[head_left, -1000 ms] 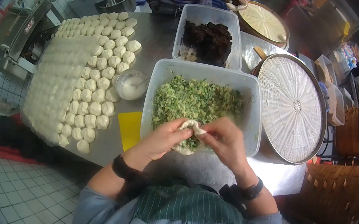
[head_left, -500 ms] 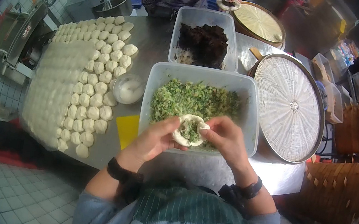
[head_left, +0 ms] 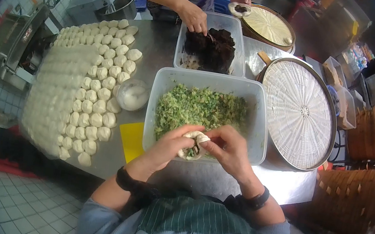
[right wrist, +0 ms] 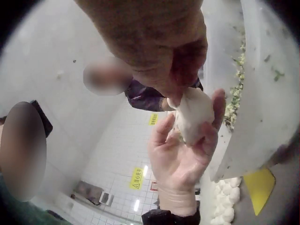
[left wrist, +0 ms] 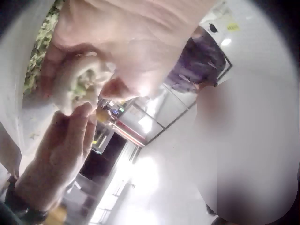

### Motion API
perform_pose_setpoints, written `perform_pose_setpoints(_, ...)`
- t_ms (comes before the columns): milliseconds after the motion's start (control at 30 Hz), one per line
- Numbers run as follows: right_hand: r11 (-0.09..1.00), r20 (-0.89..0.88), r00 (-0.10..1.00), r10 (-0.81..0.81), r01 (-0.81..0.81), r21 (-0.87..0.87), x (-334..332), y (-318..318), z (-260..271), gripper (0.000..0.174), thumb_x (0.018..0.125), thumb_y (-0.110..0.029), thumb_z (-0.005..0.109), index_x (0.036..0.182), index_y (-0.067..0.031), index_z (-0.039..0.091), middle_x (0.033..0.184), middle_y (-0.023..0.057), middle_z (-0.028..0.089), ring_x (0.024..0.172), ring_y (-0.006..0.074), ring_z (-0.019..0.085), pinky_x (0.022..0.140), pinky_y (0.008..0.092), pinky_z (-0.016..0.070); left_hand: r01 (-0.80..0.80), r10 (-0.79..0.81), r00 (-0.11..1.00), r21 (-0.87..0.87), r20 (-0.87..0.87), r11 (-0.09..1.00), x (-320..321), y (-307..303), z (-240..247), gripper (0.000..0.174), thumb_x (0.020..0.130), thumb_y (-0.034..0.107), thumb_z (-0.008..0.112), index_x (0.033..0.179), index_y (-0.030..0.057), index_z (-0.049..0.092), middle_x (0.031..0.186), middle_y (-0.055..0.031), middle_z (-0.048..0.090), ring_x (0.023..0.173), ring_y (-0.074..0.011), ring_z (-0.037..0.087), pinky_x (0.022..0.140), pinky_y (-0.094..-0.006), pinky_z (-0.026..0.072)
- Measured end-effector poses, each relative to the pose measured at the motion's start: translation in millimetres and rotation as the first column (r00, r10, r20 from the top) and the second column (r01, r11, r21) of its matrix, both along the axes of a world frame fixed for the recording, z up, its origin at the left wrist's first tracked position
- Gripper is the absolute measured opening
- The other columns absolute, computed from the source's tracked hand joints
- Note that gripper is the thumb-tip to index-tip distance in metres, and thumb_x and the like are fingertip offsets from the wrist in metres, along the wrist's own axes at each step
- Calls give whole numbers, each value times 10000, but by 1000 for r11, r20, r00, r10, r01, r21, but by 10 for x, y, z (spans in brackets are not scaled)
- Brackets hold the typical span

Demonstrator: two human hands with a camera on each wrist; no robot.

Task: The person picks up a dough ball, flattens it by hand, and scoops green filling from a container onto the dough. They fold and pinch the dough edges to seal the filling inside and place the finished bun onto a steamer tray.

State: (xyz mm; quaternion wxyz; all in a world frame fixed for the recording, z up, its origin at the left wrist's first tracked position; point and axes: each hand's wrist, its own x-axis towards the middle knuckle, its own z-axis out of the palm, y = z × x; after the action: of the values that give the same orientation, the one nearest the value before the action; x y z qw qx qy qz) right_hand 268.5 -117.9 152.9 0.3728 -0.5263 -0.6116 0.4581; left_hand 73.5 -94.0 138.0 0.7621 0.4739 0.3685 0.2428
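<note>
Between my two hands is a round dough wrapper with green vegetable filling, a stuffed bun (head_left: pixel 190 152) with its top part open. My left hand (head_left: pixel 167 146) cups it from the side, thumb at the opening. The right hand (head_left: pixel 231 152) pinches the dough rim with thumb and fingers. In the right wrist view the bun (right wrist: pixel 194 115) shows its smooth white outside, cradled in the left fingers. The left wrist view shows filling inside the bun (left wrist: pixel 84 86). Just beyond the hands is a plastic tub (head_left: pixel 264 129) of chopped green filling (head_left: pixel 201 107).
Rows of dough pieces (head_left: pixel 96 120), partly under plastic sheeting (head_left: pixel 56 96), cover the left. A bowl of white powder (head_left: pixel 133 95) and a yellow scraper (head_left: pixel 130 140) lie nearby. Opposite, another person's hand (head_left: pixel 194 17) reaches into a dark filling (head_left: pixel 210 49). A steamer (head_left: pixel 298 112) stands right.
My fingers have worked round the rim, and the bun's opening looks narrower than half a second ago. The other person's hand has moved from their wrapper down to the dark filling.
</note>
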Motion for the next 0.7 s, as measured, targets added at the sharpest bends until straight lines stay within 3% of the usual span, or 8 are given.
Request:
perform_pose_setpoints(67,999,82,997,5,-9,47,27,16,-15,242,837,-131,712,1025,-17,611,856,-2,551,749,65,535,646,215,451,-167,236,943,-284,232,944,-6,-8,102,417,920,132,453,1320,16,421,1173,-57,541,1021,-126,538,871,-274,434)
perform_pose_setpoints(100,999,-29,998,-47,47,-12,14,12,-23,213,834,-124,711,997,-17,623,852,3,553,747,71,538,646,218,453,-163,232,945,-282,232,946,-4,-20,80,417,920,132,453,1320,16,421,1173,-57,541,1021,-126,538,871,-274,434)
perform_pose_setpoints(200,994,-134,985,-107,101,-50,-40,20,-38,177,821,-105,715,954,-18,638,837,7,553,744,76,539,642,224,454,-216,251,946,-179,206,960,16,-52,11,376,936,156,431,1292,40,456,1157,-63,540,986,-127,541,769,-284,476)
perform_pose_setpoints(267,994,-132,986,-104,101,-30,-43,28,-16,168,810,-91,721,940,-19,641,827,7,551,743,76,537,639,226,453,-193,195,981,86,-13,977,41,-67,10,373,934,152,419,1295,67,458,1129,-53,551,978,-128,545,764,-270,471)
perform_pose_setpoints(333,955,155,986,66,-107,276,-1,28,73,214,805,-97,726,987,-19,646,812,38,545,728,103,564,632,247,474,-122,124,991,59,-49,991,22,-65,23,372,930,142,413,1293,79,462,1112,-48,558,973,-122,544,773,-270,466)
perform_pose_setpoints(400,961,128,989,75,-106,255,-23,15,100,217,807,-88,718,1000,-20,644,822,54,556,720,122,571,637,263,480,-50,52,995,23,-83,998,0,-65,9,372,926,131,408,1291,91,465,1095,-42,565,968,-117,542,782,-269,462)
perform_pose_setpoints(500,999,-113,993,-39,38,-9,-80,9,83,162,803,-80,713,942,-19,659,826,70,563,702,150,581,632,277,484,47,-9,991,288,-132,957,-4,-2,-21,395,919,118,408,1307,59,450,1071,-48,575,988,-122,539,825,-259,453)
perform_pose_setpoints(700,988,49,996,-71,64,144,-66,11,76,147,804,-78,711,924,-20,648,807,60,577,704,140,592,616,272,482,-188,218,958,-165,187,968,46,-31,154,479,887,85,426,1356,-5,391,1143,-66,542,1037,-142,530,887,-295,442)
